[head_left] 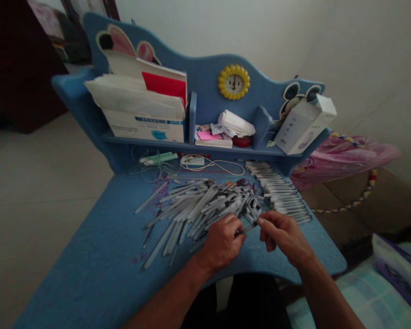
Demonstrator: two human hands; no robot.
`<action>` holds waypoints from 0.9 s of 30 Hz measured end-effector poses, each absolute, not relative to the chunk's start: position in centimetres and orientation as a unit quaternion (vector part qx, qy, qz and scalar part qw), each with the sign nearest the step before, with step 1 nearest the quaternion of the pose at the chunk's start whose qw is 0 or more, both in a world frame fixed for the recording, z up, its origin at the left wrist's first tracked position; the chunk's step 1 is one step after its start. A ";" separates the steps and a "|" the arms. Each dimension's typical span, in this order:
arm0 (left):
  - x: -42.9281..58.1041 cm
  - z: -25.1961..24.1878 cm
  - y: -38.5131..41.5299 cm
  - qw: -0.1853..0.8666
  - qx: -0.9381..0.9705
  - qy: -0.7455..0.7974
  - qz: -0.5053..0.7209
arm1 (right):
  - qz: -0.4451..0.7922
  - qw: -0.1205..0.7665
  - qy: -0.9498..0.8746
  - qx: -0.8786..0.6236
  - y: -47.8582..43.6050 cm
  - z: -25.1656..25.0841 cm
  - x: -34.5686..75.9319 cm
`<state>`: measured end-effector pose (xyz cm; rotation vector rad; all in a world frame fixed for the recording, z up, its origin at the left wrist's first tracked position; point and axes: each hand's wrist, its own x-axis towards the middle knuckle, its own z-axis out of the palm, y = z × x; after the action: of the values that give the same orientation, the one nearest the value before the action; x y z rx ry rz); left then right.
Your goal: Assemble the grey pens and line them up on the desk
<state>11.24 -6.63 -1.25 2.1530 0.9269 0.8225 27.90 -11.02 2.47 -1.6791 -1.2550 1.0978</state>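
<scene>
My left hand [222,241] is closed around one end of a slim pen [249,227] near the table's front edge. At its other end, my right hand [283,234] pinches the pen between thumb and fingers. The pen lies roughly level between the two hands, and its ends are hidden in my fingers. Just beyond my hands spreads a loose pile of whitish pen parts [195,205], many of them long tubes, some with dark ends. Along the right side, a neat row of similar pens [284,194] lies side by side.
A blue shelf [144,141] runs along the back of the blue table [99,256], holding a mask box [144,125], a yellow clock [233,82] and a white box [301,125]. A white cord [226,167] and green-white sticks [159,158] lie beneath it.
</scene>
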 end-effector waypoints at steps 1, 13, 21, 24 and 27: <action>11.2 -1.2 -6.7 0.324 0.819 0.355 0.312 | 0.431 0.374 -0.497 -0.654 -11.1 2.5 27.8; 11.3 -1.7 -6.8 0.291 0.834 0.359 0.301 | 0.363 0.333 -0.529 -0.691 -11.0 2.2 26.8; 11.3 -0.9 -6.2 0.391 0.745 0.410 0.354 | 0.307 0.310 -0.534 -0.725 -9.5 0.3 28.8; 11.1 -0.9 -5.7 0.447 0.679 0.442 0.378 | 0.193 0.197 -0.590 -0.759 -8.6 -0.9 29.2; 10.9 -1.2 -5.3 0.517 0.608 0.448 0.403 | 0.104 0.079 -0.615 -0.778 -8.0 -1.5 28.8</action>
<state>10.87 -5.29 -1.23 1.4582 1.0754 0.9679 28.81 -8.01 -1.52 -2.3266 -1.8399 0.3117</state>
